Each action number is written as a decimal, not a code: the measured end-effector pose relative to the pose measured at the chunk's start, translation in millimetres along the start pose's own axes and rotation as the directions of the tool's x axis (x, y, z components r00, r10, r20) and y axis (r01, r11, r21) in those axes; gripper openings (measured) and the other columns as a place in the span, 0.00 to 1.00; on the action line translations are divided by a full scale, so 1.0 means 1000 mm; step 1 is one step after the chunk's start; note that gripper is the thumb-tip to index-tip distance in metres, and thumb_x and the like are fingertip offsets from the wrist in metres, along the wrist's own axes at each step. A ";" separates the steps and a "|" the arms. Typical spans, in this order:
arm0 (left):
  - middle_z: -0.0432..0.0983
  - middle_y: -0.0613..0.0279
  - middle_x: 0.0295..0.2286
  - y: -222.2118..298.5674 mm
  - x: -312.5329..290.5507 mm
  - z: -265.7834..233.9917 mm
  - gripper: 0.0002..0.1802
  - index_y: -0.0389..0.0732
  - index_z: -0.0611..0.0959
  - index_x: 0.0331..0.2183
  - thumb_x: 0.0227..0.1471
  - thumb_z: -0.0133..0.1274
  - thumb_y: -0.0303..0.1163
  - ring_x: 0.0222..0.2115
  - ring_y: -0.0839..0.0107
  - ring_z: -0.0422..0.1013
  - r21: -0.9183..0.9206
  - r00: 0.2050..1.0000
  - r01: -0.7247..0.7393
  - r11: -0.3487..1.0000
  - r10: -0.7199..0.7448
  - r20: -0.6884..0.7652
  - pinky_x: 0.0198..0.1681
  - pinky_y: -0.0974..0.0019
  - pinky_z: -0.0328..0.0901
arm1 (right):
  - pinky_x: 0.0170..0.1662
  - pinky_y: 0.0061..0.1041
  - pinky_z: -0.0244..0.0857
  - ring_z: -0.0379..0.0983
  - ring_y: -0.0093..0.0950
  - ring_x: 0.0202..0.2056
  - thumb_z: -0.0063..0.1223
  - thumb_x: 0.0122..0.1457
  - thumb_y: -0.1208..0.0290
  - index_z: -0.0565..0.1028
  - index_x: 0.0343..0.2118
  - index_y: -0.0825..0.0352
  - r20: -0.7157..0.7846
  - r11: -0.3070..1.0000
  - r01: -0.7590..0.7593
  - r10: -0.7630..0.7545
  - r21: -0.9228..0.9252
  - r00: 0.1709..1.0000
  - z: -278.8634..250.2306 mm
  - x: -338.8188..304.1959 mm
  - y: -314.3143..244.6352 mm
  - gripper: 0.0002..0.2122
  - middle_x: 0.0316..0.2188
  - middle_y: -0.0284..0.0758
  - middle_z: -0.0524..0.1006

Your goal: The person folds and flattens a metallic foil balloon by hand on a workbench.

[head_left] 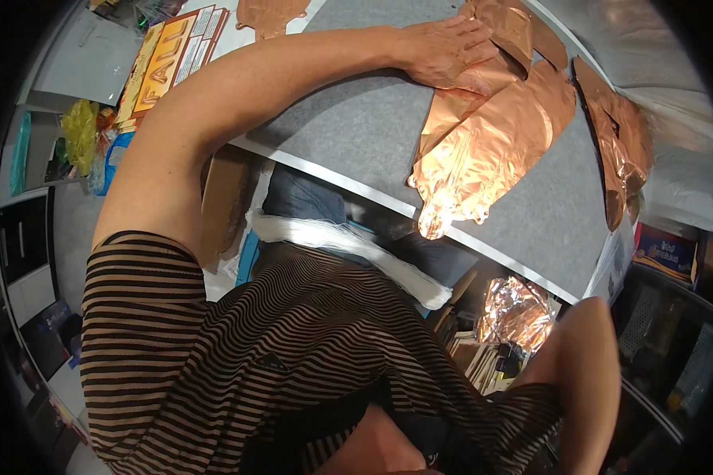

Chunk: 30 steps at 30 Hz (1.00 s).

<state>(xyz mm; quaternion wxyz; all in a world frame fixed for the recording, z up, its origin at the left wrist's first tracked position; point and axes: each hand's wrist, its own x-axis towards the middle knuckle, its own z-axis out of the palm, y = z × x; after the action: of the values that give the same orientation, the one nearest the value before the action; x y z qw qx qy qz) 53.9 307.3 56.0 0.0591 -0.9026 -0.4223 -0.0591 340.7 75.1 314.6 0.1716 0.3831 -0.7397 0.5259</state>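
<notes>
My left arm reaches across the grey table to its far side. There my left hand (451, 51) lies on a shiny copper-coloured foil balloon (503, 134), with the fingers stretched out flat near a fold. The balloon is flat and creased, and its rounded end hangs slightly over the table's near white edge. Beyond my fingertips is another copper foil piece (507, 28), partly curled over. Of my right arm only the bent elbow (590, 340) shows at the lower right; the hand is out of the picture.
More flat copper foil lies at the table's right side (616, 142) and far left (271, 16). Printed orange packs (166, 59) sit at the left. Below the table edge are an open drawer with a white bundle (348, 245) and crumpled copper foil (516, 313).
</notes>
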 end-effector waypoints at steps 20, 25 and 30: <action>0.50 0.32 0.69 -0.016 -0.006 0.011 0.47 0.34 0.63 0.67 0.68 0.36 0.66 0.72 0.41 0.44 -0.066 0.989 -0.063 0.996 0.054 -0.139 0.75 0.50 0.40 | 0.20 0.23 0.50 0.61 0.13 0.17 0.68 0.61 0.59 0.80 0.19 0.66 -0.959 -0.143 -0.964 0.142 0.224 -0.244 -0.183 -0.317 0.149 0.18 0.13 0.21 0.67; 0.48 0.34 0.70 -0.010 -0.005 0.005 0.48 0.34 0.62 0.69 0.68 0.34 0.67 0.73 0.42 0.43 -0.054 0.993 -0.034 0.998 0.027 -0.112 0.76 0.51 0.39 | 0.21 0.22 0.55 0.65 0.14 0.17 0.68 0.58 0.65 0.80 0.16 0.66 -0.967 -0.262 -0.955 0.170 0.140 -0.188 -0.198 -0.330 0.148 0.17 0.13 0.24 0.73; 0.47 0.35 0.71 -0.016 -0.011 0.006 0.49 0.34 0.61 0.69 0.68 0.32 0.68 0.73 0.44 0.41 -0.066 0.998 -0.002 0.998 -0.003 -0.070 0.76 0.52 0.38 | 0.23 0.19 0.59 0.67 0.14 0.20 0.66 0.60 0.63 0.81 0.22 0.64 -0.895 -0.146 -0.943 0.300 0.299 -0.330 -0.204 -0.282 0.148 0.13 0.17 0.24 0.75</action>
<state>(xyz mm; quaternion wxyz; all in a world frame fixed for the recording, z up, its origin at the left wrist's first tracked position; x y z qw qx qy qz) 34.8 310.3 49.0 0.0440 -0.9013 -0.4181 -0.1045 382.2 392.2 112.4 0.2008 -0.6227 -0.7033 0.2781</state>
